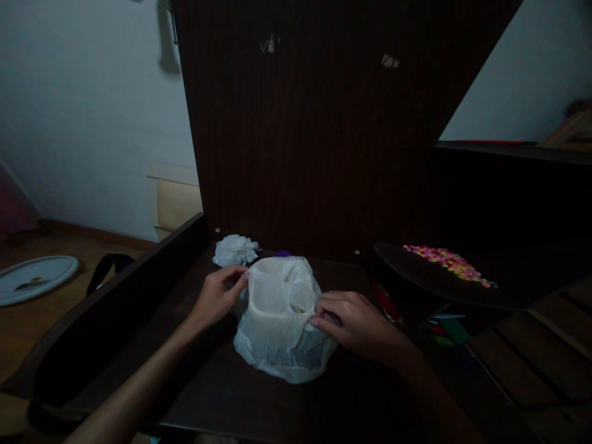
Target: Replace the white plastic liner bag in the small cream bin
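One thin, whitish plastic bag [277,348] sits near the middle of the dark surface [194,394] in the head view, drawn over something with a pale, rounded rim that shows through the film; what lies inside is too veiled to tell. The hands are apart, one on either side of it. The left hand [219,293] pinches the bag at its upper left edge between thumb and fingers, and the right hand [354,320] grips it at the right edge, beside a small dark opening in the film. Behind the left hand lies a crumpled white bag [235,250], and a bit of something purple [283,253] peeks out behind the wrapped thing. A tall dark panel [305,135] stands at the back, with two pale scuffed patches high on it. On the right, a dark rounded shelf [393,265] bears a spread of small pink, red and yellow pieces [448,264], well apart from the hands. At far left, a pale round lid-like thing [50,271] shows above the brown floor [28,333], beyond the raised side board [124,296]
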Motion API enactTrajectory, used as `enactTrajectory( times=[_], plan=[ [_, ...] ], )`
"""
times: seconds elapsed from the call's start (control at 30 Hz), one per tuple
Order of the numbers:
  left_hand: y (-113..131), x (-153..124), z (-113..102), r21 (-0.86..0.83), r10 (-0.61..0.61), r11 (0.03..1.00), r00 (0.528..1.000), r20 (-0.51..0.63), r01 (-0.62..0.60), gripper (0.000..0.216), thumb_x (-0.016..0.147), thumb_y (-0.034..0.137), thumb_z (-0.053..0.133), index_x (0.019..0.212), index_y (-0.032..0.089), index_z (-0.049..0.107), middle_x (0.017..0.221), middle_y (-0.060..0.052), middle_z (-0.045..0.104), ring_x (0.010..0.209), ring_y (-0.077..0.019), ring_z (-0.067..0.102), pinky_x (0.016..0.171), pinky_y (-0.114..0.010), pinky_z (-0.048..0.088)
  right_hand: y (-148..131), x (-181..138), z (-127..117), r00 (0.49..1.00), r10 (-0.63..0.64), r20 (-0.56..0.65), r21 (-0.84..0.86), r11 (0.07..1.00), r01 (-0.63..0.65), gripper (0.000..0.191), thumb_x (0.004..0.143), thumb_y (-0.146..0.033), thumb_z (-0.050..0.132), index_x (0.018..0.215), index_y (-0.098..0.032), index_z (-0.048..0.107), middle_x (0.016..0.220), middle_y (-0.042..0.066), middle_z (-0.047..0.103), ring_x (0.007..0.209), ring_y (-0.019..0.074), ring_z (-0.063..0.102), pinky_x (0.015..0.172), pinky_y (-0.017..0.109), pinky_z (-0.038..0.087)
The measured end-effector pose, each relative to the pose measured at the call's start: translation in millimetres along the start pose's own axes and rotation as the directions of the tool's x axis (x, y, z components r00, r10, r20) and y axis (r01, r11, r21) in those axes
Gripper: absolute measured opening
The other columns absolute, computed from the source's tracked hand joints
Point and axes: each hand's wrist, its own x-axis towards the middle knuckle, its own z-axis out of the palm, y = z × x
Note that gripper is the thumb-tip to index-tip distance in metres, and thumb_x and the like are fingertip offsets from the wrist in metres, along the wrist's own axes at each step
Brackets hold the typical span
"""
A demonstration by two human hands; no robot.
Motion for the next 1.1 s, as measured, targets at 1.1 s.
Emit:
enactTrajectory(
  times=[1.1],
  plan=[
    [-10.0, 41.7, 39.6, -0.559, -0.334, 0.772, 0.941, 0.049, 0.302, 0.019, 0.074, 0.038, 0.062, 0.081, 0.022, 0.054, 0.061, 0.007, 0.051, 0.054, -0.0134, 0.051, 0.054, -0.024, 0.038, -37.8, -15.7, 69.0, 0.903, -0.28, -0.326, -0.313, 0.933, 0.176, 0.028, 0.1, -0.019, 0.047, 0.075, -0.019, 0.06, 0.063, 0.001, 0.062, 0.055, 0.0143, 0.057, 0.055, 0.032, 0.03]
  ],
)
